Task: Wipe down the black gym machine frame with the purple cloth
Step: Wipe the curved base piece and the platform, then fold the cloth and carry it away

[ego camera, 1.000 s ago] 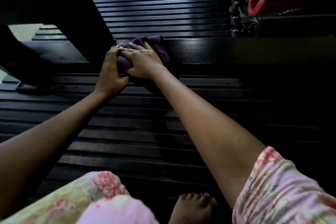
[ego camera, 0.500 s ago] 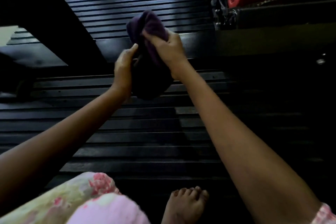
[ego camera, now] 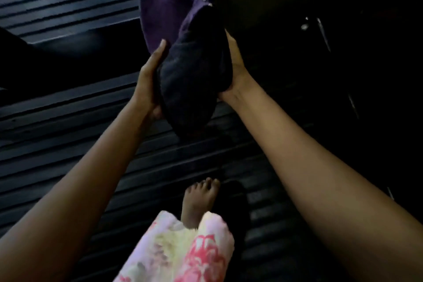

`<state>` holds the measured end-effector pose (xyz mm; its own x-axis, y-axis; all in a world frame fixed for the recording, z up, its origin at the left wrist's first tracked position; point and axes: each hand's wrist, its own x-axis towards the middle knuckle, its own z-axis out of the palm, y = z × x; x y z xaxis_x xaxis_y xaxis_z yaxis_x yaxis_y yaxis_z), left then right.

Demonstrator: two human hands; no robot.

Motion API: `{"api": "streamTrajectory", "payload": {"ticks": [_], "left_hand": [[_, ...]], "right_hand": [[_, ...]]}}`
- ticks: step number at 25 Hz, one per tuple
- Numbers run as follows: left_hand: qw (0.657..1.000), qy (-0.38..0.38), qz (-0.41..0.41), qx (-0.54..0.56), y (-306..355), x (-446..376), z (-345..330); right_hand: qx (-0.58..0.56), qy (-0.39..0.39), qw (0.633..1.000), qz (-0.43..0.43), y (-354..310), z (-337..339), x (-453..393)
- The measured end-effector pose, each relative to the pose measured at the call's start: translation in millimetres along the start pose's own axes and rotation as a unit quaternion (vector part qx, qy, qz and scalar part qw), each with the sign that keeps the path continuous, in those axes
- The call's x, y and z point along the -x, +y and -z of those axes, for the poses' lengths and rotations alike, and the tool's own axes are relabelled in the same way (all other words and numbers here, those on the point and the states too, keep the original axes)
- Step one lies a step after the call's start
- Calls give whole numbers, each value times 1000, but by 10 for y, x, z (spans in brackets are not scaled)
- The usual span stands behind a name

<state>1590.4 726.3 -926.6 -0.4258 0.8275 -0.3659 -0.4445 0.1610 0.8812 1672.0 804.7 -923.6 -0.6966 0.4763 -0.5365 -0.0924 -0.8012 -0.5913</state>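
Holding purple cloth [ego camera: 183, 57] up between both hands, off the ribbed black frame [ego camera: 68, 107].
Left hand [ego camera: 148, 84] and right hand [ego camera: 235, 68] each clamped on cloth sides; bare foot [ego camera: 199, 201] near.

Bare foot [ego camera: 198, 201] on ribbed black mat [ego camera: 57, 126]; floral garment [ego camera: 180, 252] at bottom.

Single head-worn wide-angle view, looking steeply down, close over outstretched forearms

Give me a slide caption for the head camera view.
Both hands, left and right, hold the purple cloth above the ribbed floor.
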Motion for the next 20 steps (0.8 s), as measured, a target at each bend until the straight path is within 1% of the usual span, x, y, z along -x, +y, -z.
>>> {"api": "streamTrajectory", "payload": {"ticks": [1, 2, 3, 4, 5, 6, 7, 8, 9, 10, 11, 12, 13, 14, 15, 17, 20], "left_hand": [[993, 2, 81, -85, -52, 16, -7], [964, 35, 106, -240, -371, 154, 227], [926, -8, 111, -360, -930, 374, 525], [854, -41, 95, -510, -1598, 615, 585], [807, -20, 38, -589, -2099, 886, 633], [813, -13, 63, -579, -2306, 1001, 727], [831, 12, 63, -552, -2113, 950, 804], [890, 42, 132, -435, -1452, 817, 779], [944, 84, 168, -271, -611, 886, 587], [954, 124, 142, -234, 150, 982, 334], [961, 136, 108, -215, 647, 1240, 14], [988, 52, 132, -57, 872, 1601, -193], [978, 37, 201, 40, 1155, 1977, -341], [966, 25, 239, 96, 1367, 2271, -467], [956, 36, 261, 128, 1482, 2514, -544], [951, 68, 268, 141, 1551, 3000, -674], [948, 69, 272, 152, 1875, 3609, -802]], "right_hand": [[-44, 25, 999, 3, 1, -38, 54], [-64, 18, 998, -11, -115, 62, 232], [-60, 14, 998, -1, -119, 56, 385], [-23, 35, 999, -14, -166, 122, 532], [45, 36, 998, -35, -190, 132, 734], [118, 29, 990, -74, -225, 137, 951], [163, 17, 980, -113, -256, 96, 1175], [207, 11, 971, -120, -254, 66, 1342], [242, 14, 962, -122, -269, -7, 1557], [273, 22, 955, -113, -309, -116, 1778], [288, 34, 951, -107, -379, -247, 2025], [292, 50, 950, -98, -459, -354, 2251], [282, 65, 953, -86, -546, -482, 2491], [267, 75, 958, -76, -614, -601, 2727], [242, 82, 964, -76, -661, -741, 2954], [195, 86, 973, -87, -673, -971, 3369], [151, 83, 979, -104, -644, -1350, 3930]]}}
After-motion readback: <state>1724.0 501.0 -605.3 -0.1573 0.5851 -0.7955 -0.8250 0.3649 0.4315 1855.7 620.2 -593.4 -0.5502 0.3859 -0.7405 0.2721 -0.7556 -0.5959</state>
